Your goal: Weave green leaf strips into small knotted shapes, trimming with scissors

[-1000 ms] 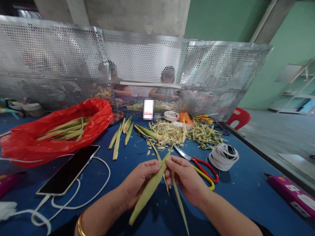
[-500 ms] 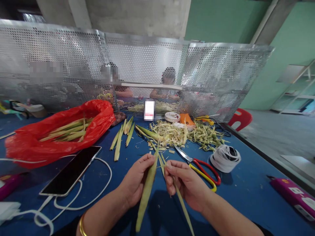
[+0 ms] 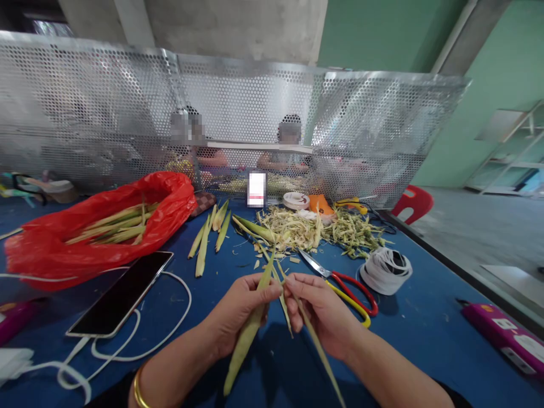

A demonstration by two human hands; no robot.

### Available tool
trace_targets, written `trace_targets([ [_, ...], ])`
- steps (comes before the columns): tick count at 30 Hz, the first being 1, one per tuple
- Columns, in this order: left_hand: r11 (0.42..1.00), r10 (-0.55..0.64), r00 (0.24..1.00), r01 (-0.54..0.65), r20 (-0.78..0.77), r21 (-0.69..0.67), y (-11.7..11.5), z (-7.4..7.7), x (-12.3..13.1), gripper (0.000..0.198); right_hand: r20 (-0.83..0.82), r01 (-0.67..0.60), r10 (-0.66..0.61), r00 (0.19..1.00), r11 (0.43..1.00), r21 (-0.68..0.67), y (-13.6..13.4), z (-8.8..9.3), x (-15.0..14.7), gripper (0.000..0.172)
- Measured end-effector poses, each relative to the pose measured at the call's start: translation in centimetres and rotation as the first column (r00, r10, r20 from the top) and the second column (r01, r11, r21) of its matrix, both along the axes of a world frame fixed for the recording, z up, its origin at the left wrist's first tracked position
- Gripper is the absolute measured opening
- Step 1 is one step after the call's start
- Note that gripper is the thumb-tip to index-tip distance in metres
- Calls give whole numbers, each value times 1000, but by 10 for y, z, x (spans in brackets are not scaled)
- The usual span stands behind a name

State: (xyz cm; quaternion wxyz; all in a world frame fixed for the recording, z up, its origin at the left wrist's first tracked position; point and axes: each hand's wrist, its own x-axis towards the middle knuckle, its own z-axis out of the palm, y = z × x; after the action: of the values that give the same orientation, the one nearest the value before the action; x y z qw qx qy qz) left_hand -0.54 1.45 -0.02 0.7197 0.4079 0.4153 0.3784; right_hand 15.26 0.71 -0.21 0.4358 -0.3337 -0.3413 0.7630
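My left hand (image 3: 244, 309) is closed on a long green husk leaf (image 3: 246, 340) that points down toward me. In my right hand (image 3: 317, 309) I pinch a narrower leaf strip (image 3: 318, 351), its tail hanging toward the front edge. The thumbs and fingertips of both hands nearly meet, and a thin strip (image 3: 284, 309) slants down between them. Just beyond my right hand lie scissors (image 3: 340, 283) with one red and one yellow handle. Several cut leaves (image 3: 204, 246) rest on the blue table (image 3: 204, 303), left of a heap of pale shreds (image 3: 291, 229).
A red plastic bag (image 3: 40, 246) of leaves stands at the left, behind a phone (image 3: 121, 294) with a white cable. At right are a white tape roll (image 3: 386, 271) and a purple power strip (image 3: 504, 334). People sit beyond a perforated metal screen (image 3: 250, 90).
My left hand has shifted right, its thumb now reaching across the leaf toward my right fingertips. The leaf's lower end has swung slightly left; the right strip's tail has moved slightly right.
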Motion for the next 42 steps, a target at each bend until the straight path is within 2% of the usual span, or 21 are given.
trace_targets([
  [4, 999, 27, 1000, -27, 11, -31, 2, -1, 0, 27, 27, -14, 16, 1000, 999, -53, 2, 2, 1, 27],
  [8, 979, 153, 984, -138, 92, -153, 8, -3, -2, 24, 2, -35, 35, 999, 995, -95, 4, 6, 5, 26],
  [12, 919, 343, 926, -297, 155, -258, 17, 0, -8, 20, -64, 2, -12, 998, 987, -159, 7, 11, 13, 23],
  [14, 874, 441, 886, -390, 139, -289, 22, 2, -12, 19, -76, 45, -59, 995, 983, -180, 9, 13, 17, 21],
  [17, 819, 538, 838, -496, 85, -288, 25, 3, -15, 17, 26, 175, -173, 985, 978, -114, 10, 14, 20, 21],
  [20, 853, 477, 875, -440, 80, -279, 22, 3, -13, 17, 192, 269, -274, 942, 962, 49, 13, 9, 20, 23],
  [24, 929, 304, 948, -273, 94, -250, 11, 0, -6, 20, 441, 186, -253, 861, 964, 189, 20, -4, 16, 31],
  [26, 946, 251, 965, -228, 75, -228, 7, 0, -3, 22, 539, 193, -362, 760, 919, 345, 22, -8, 14, 30],
  [28, 961, 211, 976, -196, 58, -197, 3, -1, -1, 23, 544, 209, -495, 678, 839, 503, 21, -9, 11, 33],
  [29, 967, 190, 980, -178, 53, -181, 2, -2, 1, 23, 532, 198, -497, 686, 830, 521, 19, -8, 9, 35],
  [30, 973, 164, 985, -154, 49, -170, 1, -3, 2, 24, 515, 176, -455, 727, 848, 500, 16, -6, 7, 35],
  [32, 983, 98, 994, -88, 53, -161, -2, -5, 4, 24, 455, 113, -290, 842, 920, 377, 10, -4, 2, 32],
  [33, 986, 63, 996, -53, 62, -156, -3, -6, 5, 25, 415, 106, -250, 875, 935, 339, 7, -3, 0, 28],
  [34, 988, 30, 997, -18, 76, -152, -4, -6, 6, 25, 378, 119, -245, 893, 937, 328, 6, -3, -1, 25],
  [36, 989, -12, 994, 28, 112, -145, -5, -5, 6, 26, 325, 187, -313, 892, 912, 365, 4, -4, -3, 21],
  [39, 988, 54, 990, -34, 131, -148, -3, -2, 5, 18, 291, 233, -370, 882, 880, 413, 4, -4, -2, 20],
  [42, 973, 179, 977, -157, 120, -170, 4, 0, 1, 15, 260, 168, -313, 913, 872, 460, 1, 3, 0, 20],
])
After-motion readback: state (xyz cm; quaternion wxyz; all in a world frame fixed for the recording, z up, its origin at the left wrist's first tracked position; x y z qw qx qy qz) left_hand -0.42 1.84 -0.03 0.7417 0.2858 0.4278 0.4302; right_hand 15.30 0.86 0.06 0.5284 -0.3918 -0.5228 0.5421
